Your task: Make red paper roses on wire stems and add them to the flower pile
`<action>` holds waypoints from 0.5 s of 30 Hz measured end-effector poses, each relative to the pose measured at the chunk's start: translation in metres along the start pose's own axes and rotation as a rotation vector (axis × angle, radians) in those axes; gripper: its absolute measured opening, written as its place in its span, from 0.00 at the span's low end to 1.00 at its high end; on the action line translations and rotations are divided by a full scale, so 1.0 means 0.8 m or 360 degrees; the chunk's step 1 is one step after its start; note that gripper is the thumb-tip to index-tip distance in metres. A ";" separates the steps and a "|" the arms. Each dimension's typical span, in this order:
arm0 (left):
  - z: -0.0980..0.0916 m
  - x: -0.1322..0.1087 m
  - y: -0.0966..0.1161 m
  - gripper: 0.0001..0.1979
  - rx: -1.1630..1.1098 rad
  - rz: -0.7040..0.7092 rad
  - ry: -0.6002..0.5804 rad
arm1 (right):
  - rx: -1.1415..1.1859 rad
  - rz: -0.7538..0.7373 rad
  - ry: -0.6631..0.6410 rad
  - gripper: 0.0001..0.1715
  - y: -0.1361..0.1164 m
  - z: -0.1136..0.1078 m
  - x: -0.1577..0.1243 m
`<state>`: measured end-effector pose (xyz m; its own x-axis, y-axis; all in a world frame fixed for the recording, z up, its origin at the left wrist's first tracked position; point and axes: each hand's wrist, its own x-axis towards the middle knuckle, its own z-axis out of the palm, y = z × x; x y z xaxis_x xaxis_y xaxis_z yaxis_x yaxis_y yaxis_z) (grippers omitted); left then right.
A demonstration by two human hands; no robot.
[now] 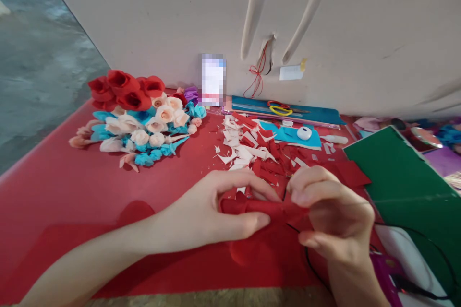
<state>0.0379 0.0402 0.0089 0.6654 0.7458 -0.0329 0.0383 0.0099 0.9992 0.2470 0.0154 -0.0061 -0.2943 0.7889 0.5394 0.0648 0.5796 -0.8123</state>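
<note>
My left hand [223, 208] is closed around a rolled red paper flower [261, 207], thumb below it and fingers above. It lies sideways, its wider end towards my palm. By its narrow end is my right hand [334, 211], fingers curled in and thumb lower down. Anything pinched in those fingers is too small or hidden to make out. A thin black cord [309, 259] runs beneath the right hand. Beyond both hands lies a pile of red and white paper scraps [248, 146].
Finished paper flowers [144, 120] are heaped at the left. Scissors [281, 108] rest on a blue strip at the back, near a phone [213, 79] against the wall. A green board [406, 192] and a white power strip [410, 259] occupy the right of the red table [65, 182].
</note>
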 end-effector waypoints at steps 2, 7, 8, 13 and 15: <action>0.001 0.000 0.000 0.10 0.0163 0.0121 0.0097 | -0.0016 0.0076 0.0006 0.16 0.001 0.001 0.001; 0.004 -0.001 -0.004 0.09 0.0572 0.0458 0.0332 | -0.0035 0.0152 0.0083 0.10 0.000 0.005 0.003; 0.004 -0.001 -0.004 0.09 0.0619 0.0502 0.0348 | -0.0051 0.0164 0.0093 0.08 -0.001 0.006 0.003; 0.005 -0.001 -0.003 0.09 0.0693 0.0555 0.0367 | -0.0117 0.0176 0.0107 0.10 -0.003 0.007 0.003; 0.005 -0.001 -0.002 0.09 0.0727 0.0568 0.0378 | -0.0124 0.0177 0.0109 0.09 -0.004 0.006 0.003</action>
<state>0.0402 0.0373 0.0073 0.5141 0.7788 0.3594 0.1939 -0.5137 0.8358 0.2412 0.0145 -0.0035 -0.2157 0.8595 0.4633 0.1676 0.5000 -0.8496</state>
